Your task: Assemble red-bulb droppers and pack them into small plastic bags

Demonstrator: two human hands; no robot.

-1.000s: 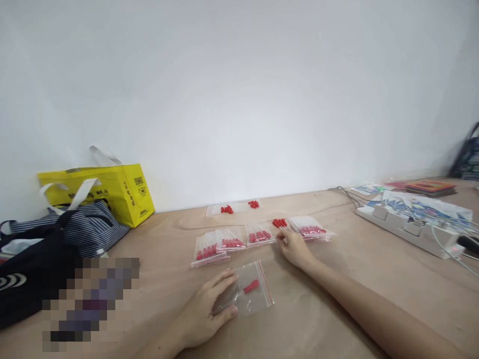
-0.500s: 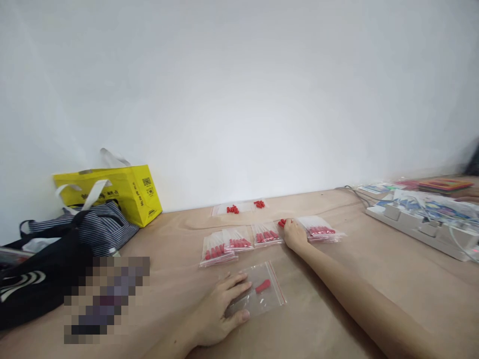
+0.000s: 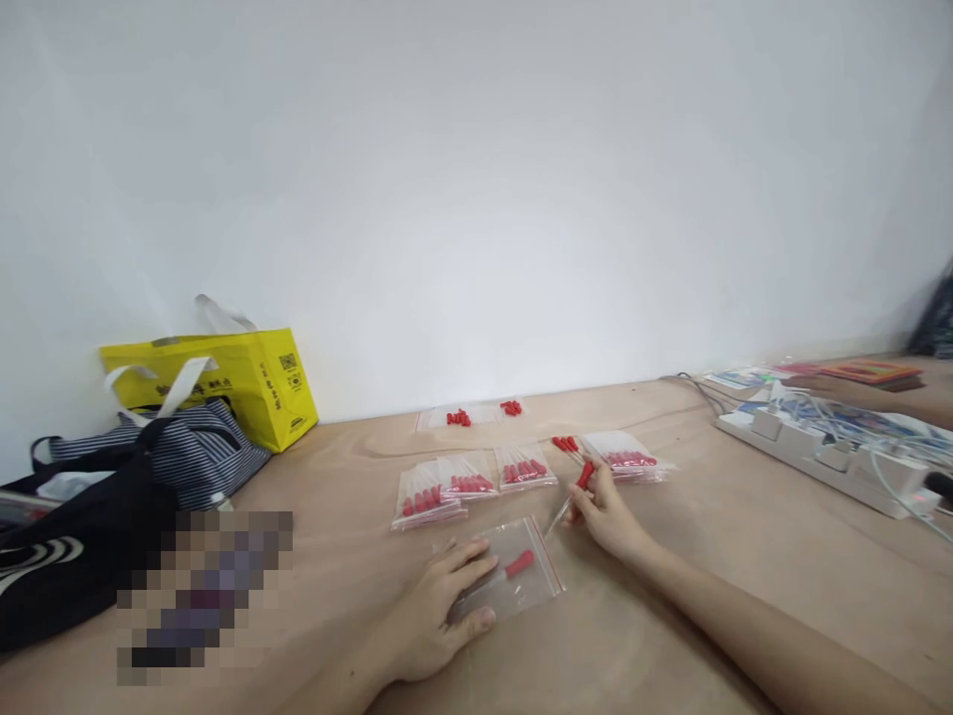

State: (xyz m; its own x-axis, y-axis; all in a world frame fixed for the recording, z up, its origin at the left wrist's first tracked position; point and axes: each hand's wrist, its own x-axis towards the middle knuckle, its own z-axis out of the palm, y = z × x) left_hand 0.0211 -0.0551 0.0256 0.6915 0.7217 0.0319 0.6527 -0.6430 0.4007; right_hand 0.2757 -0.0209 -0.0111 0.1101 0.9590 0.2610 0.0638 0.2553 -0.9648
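Note:
My left hand lies with its fingers spread on a clear zip bag, which has one red-capped dropper inside. In my right hand, to the right of that bag, a red-capped dropper is pinched, its clear tube pointing down and left. Loose red-capped droppers lie just behind this hand. Filled bags of droppers stand in a row: one at the left, others in the middle, and a stack at the right.
More red-capped droppers lie near the wall. A yellow bag, a striped bag and a black bag are at the left. At the right are a white power strip, cables and another person's arm.
My right hand has come back toward me from the loose droppers, now holding one. My left hand stays on the bag. Another person's arm has come into view at the right.

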